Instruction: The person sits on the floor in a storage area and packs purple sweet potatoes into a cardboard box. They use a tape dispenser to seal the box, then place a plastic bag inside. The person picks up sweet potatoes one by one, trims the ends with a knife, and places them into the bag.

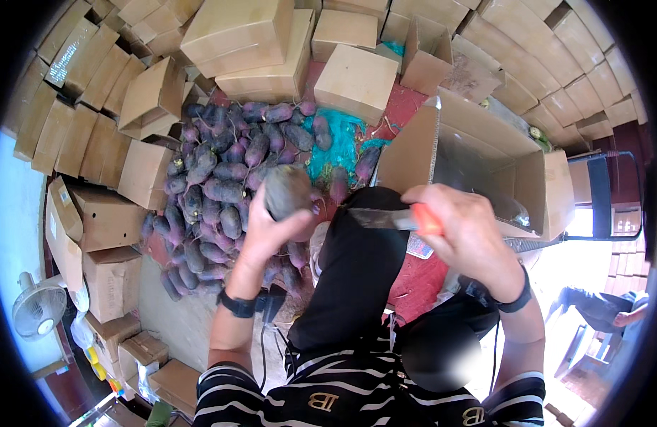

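The step in hand appears to be one of holding a single root and a blade ready at once, with no contact between them. Near the middle of the frame, the left hand [269, 226] has its fingers clamped around a big, dark radish [288, 191], somewhat blurred, its thumb lying across the lower edge. Right of centre, the right hand [465, 226] has its fingers closed on the orange handle of a knife [380, 218], whose blade points left toward the radish, well apart from it, above the black-clad knee [364, 267]. The pile of purple radishes [231, 222] spreads over the left-centre; an open cardboard box [405, 158] stands at the upper right, a teal sheet [328, 165] between the two. If the blade is to meet the root, the next move calls for a firm left grip, the thumb clear of the edge, and a short, controlled approach kept off the knee.
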The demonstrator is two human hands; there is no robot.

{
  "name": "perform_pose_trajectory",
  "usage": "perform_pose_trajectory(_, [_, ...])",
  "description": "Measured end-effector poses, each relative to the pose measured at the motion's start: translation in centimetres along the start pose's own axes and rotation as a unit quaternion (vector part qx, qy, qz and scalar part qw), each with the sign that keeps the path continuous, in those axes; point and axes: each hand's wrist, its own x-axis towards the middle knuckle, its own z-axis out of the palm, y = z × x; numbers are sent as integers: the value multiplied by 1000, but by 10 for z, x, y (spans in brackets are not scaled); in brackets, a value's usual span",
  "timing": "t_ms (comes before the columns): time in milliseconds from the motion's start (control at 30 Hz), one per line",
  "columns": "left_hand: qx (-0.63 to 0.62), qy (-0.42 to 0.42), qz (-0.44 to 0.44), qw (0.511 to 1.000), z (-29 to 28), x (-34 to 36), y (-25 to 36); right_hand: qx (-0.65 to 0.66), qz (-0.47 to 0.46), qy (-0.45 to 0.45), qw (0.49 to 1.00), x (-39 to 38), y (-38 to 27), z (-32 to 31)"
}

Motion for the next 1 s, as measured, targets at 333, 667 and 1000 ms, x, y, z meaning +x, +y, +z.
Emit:
perform_pose_trajectory(333, [270,40,197,942,32,-23,43,-23,-54,47,997,1,-13,6])
perform_pose_trajectory(667, [252,-37,184,949,30,-34,52,-26,-85,0,996,8,-17,1])
perform_pose_trajectory(1000, [18,-142,77,987,11,-14,41,-30,58,164,984,18,20,-14])
